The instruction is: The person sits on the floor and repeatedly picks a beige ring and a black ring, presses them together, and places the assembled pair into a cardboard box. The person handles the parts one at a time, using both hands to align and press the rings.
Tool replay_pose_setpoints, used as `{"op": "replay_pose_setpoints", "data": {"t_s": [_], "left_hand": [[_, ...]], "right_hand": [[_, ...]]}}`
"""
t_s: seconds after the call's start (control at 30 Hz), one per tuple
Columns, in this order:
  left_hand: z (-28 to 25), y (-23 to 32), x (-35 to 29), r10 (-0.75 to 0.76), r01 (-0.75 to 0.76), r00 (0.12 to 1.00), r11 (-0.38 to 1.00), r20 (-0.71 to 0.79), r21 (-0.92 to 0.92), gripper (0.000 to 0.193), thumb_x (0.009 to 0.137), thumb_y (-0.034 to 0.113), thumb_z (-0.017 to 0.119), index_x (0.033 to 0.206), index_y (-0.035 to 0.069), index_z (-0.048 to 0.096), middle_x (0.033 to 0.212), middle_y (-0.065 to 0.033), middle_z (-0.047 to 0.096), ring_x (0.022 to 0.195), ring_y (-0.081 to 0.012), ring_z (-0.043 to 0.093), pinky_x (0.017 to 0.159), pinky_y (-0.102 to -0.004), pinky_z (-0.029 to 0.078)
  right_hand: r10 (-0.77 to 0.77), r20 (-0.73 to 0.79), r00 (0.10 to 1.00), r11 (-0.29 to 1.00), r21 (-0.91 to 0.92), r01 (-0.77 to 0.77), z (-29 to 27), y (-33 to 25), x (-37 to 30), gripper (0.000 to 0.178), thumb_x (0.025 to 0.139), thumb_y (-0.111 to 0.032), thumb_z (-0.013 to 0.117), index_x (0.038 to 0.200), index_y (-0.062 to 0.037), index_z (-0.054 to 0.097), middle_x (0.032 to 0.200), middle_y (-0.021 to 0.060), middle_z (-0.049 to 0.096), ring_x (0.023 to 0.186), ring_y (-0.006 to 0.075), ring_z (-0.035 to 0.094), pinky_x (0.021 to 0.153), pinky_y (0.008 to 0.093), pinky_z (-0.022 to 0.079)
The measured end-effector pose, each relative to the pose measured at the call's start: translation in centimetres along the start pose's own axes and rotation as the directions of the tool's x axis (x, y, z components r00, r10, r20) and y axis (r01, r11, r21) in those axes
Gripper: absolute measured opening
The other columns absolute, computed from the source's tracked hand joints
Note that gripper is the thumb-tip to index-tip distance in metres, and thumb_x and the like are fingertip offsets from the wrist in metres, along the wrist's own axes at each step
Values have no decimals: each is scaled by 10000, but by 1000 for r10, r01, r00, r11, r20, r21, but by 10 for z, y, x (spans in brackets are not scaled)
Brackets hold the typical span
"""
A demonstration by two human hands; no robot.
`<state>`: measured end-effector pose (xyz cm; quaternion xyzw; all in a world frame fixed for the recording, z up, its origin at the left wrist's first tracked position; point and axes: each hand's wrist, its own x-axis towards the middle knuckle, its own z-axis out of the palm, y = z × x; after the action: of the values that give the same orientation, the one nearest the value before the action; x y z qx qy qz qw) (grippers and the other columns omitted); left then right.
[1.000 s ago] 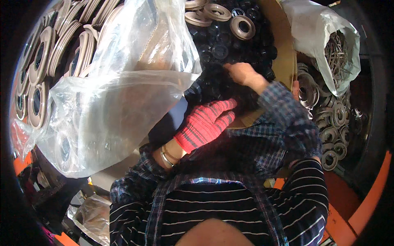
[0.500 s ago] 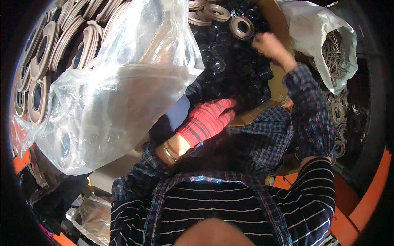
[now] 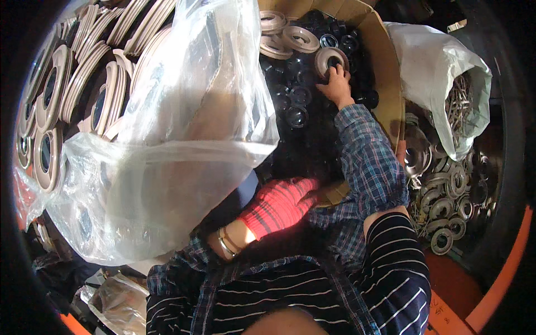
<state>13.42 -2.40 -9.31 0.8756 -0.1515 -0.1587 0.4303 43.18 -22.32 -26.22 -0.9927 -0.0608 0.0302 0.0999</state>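
Note:
My right hand (image 3: 337, 86), bare, reaches into a cardboard box. Its fingertips touch the near edge of a beige ring (image 3: 322, 60) with a dark centre; the thumb is spread out to the left, so the hand is open. My left hand (image 3: 279, 207), in a red glove with dark stripes, is at the box's near edge. Its fingers curl forward into shadow, and whatever they grip is hidden. Round black plastic parts (image 3: 297, 116) fill the box between the hands. More beige rings (image 3: 301, 39) lie on them at the far side.
The box's cardboard wall (image 3: 385, 78) rises on the right. Clear plastic sheeting (image 3: 167, 184) covers the left, beside stacked beige rings (image 3: 53, 84). On the right stand a white sack (image 3: 424, 67) of thin metal pieces and a heap of ring-shaped parts (image 3: 446, 206).
My right hand has moved left from the box's right side onto the beige ring, its fingers now spread. My left hand stays near the front edge. The whole view has shifted slightly.

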Motion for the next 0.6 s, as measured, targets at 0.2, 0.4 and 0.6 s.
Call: {"op": "replay_pose_setpoints", "data": {"t_s": [0.2,0.4,0.6], "left_hand": [[-7,3,4,-16,19,1000,987,23,-159,367,933,296,657,1260,130,640,1185,-159,679,984,-367,672,839,-453,544],[-15,0,11,-188,38,968,766,-167,-642,385,916,154,719,1266,20,631,1233,-114,665,1154,-204,626,1006,-332,484],[-23,0,19,-559,115,829,206,-20,-972,461,927,182,724,1345,54,579,1268,-85,613,1133,-178,609,926,-309,502]], "right_hand": [[-110,171,979,994,18,108,-2,4,-25,578,776,-336,787,1255,-81,591,1421,181,501,1332,470,375,1048,511,443],[-267,552,790,959,76,271,-62,-2,-139,479,746,-419,803,1094,-115,678,1153,185,648,1223,434,482,975,502,464],[-482,22,876,871,123,476,-141,-67,-235,480,806,-429,768,1059,-33,671,1094,159,654,1160,376,519,1011,462,420]]}}
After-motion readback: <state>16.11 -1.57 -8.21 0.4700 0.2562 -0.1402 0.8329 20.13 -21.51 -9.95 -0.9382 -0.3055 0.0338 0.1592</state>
